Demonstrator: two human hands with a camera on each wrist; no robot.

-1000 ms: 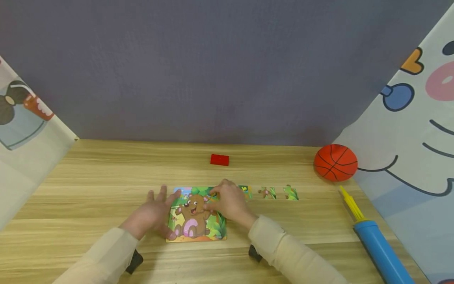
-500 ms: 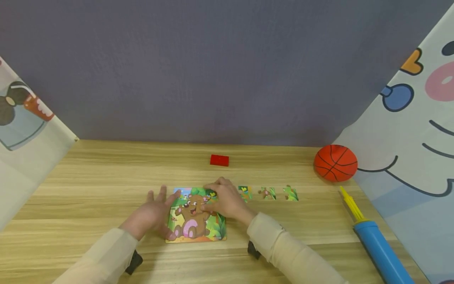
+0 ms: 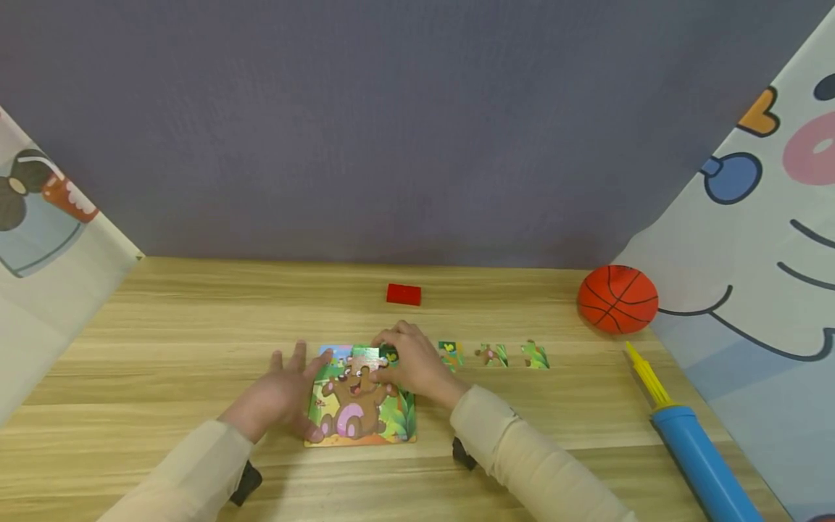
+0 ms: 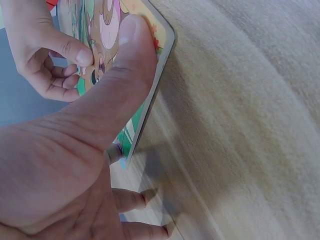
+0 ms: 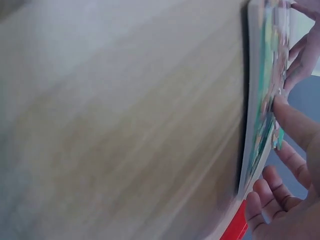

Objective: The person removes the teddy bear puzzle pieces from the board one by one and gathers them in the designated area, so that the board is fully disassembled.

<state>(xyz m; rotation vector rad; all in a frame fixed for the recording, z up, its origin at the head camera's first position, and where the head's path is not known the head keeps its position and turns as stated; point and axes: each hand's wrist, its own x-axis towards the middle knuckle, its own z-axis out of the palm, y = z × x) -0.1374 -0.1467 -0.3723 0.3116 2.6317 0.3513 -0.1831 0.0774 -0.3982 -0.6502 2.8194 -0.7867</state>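
A bear jigsaw puzzle [image 3: 352,424] in a flat tray lies on the wooden table in front of me. My left hand [image 3: 277,395] is spread at its left side, the thumb on the lower left of the picture and the index fingertip at the top left corner. At the top edge, my right hand [image 3: 417,366] pinches a puzzle piece [image 3: 367,356] between thumb and index finger. That piece is tilted and catches the light. In the right wrist view, a green piece edge [image 5: 278,137] sticks out from the puzzle's surface between thumb and index finger.
Three loose puzzle pieces [image 3: 491,354] lie in a row right of the puzzle. A red block [image 3: 404,294] sits behind it. Farther right are an orange-red basketball [image 3: 617,299] and a blue pump [image 3: 704,464] with a yellow nozzle. A grey panel [image 3: 391,145] rises behind.
My right hand has shifted slightly left and away from me along the puzzle's top edge. The piece there, flat before, now tilts and shines. My left hand has stayed put.
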